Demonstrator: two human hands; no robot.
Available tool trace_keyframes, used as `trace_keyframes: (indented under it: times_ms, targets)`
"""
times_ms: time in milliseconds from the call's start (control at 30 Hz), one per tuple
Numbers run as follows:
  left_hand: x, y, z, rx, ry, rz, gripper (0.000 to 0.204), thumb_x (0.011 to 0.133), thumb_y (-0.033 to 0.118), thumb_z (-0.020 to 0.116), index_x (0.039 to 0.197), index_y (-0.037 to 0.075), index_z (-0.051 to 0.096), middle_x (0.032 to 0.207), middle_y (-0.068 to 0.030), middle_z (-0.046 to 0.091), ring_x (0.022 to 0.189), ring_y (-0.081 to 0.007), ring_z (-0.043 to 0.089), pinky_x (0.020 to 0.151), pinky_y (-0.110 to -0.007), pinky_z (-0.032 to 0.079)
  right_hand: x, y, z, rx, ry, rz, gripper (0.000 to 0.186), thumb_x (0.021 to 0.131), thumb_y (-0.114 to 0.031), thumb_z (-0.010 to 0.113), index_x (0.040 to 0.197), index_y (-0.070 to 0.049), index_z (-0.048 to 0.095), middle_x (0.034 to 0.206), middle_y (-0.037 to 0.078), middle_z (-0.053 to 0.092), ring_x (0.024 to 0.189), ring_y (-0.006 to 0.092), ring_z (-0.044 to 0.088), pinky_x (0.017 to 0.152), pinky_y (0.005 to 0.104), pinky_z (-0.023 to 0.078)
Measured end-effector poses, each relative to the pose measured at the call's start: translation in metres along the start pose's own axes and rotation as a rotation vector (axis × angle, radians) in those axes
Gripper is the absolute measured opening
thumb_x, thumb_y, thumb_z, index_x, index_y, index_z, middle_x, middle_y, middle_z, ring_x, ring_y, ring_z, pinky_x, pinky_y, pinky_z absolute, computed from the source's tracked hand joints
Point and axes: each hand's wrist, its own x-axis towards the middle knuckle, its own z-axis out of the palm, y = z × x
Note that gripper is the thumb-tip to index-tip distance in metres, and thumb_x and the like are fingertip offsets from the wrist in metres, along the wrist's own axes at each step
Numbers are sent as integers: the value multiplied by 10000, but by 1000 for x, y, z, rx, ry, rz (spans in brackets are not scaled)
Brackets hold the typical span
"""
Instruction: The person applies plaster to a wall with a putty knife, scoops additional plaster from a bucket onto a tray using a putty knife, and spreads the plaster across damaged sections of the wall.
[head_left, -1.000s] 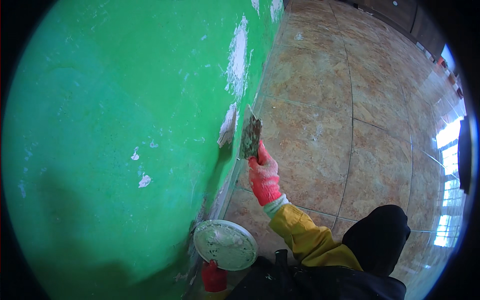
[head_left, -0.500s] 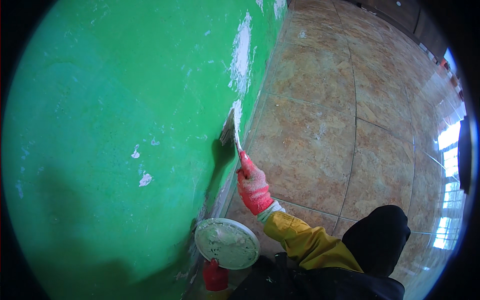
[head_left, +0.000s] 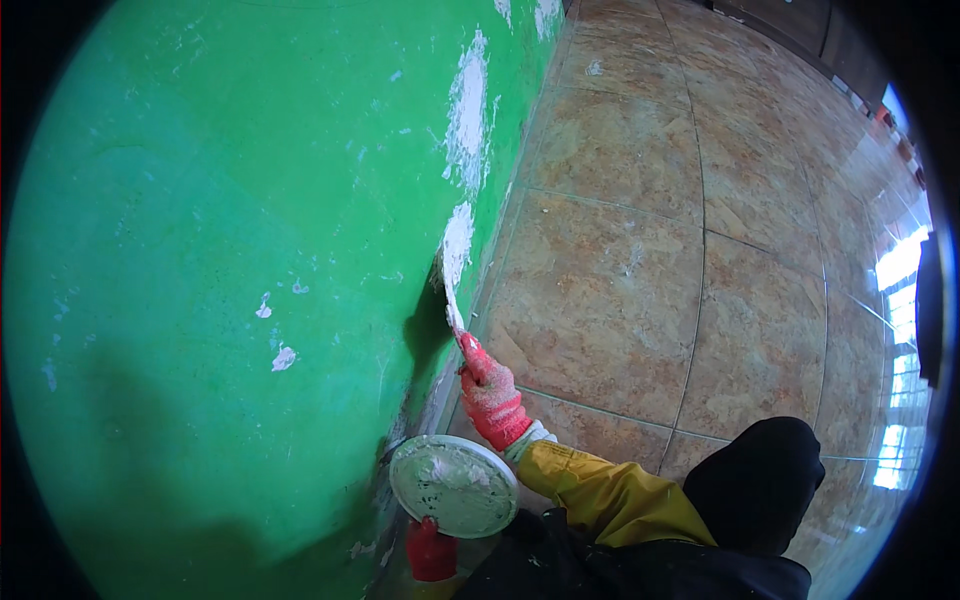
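My right hand (head_left: 492, 395), in a red and pink glove, is closed round a putty knife (head_left: 447, 300), whose blade is seen nearly edge-on against the green wall (head_left: 230, 200), at the lower end of a white filler patch (head_left: 458, 238). A second, longer white patch (head_left: 467, 110) lies farther along the wall. Below, my left hand (head_left: 431, 550), in a red glove, grips a round white lid (head_left: 454, 482) smeared with pale greenish compound, held beside the wall's base. Part of my left hand is hidden under the lid.
Brown tiled floor (head_left: 620, 290) runs along the wall on the right. My dark-clad knee (head_left: 750, 480) is at the lower right. Dark wooden panels (head_left: 790, 35) line the far upper right edge, with bright window light reflected on the tiles at the right.
The knife moved from over the floor beside the wall onto the wall patch, then slid lower toward me. My right hand moved left and down. The lid stayed in roughly the same place.
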Motion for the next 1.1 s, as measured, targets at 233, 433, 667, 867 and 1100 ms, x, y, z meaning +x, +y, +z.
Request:
trace_keyframes:
  times_ms: [233,433,667,867,1100]
  targets:
    - [-21,-21,0,37,42,-21,576,861,244,500,1350,68,250,1238,-134,464,1079,-248,492,912,-396,410,-18,-6,-35,117,-42,285,538,779,92,435,1295,-59,442,1136,67,572,865,117,540,789,256,437]
    - [-44,-29,24,21,74,-42,521,872,257,494,1323,85,297,1198,-116,497,976,-200,533,785,-348,465,-27,6,-73,705,104,180,534,757,147,414,1276,25,433,1219,59,532,1088,136,498,898,258,376]
    - [-61,-37,39,-127,105,-115,584,789,111,551,1315,44,305,1226,-145,468,1117,-304,470,961,-452,365,4,4,-88,760,209,214,564,737,165,385,1269,-7,459,1120,30,580,920,115,547,799,225,408]
    - [-66,-40,35,-92,77,-30,594,780,128,562,1308,31,309,1216,-152,470,1098,-310,480,945,-444,380,21,3,-85,545,185,221,569,742,174,373,1273,-13,461,1146,48,572,1004,129,540,883,232,386]
    - [-67,-41,14,-89,149,-68,595,778,139,568,1301,18,311,1196,-154,483,1078,-312,492,933,-440,390,5,-9,-69,803,160,328,598,726,192,363,1295,17,416,1212,90,534,1086,155,516,942,261,364]
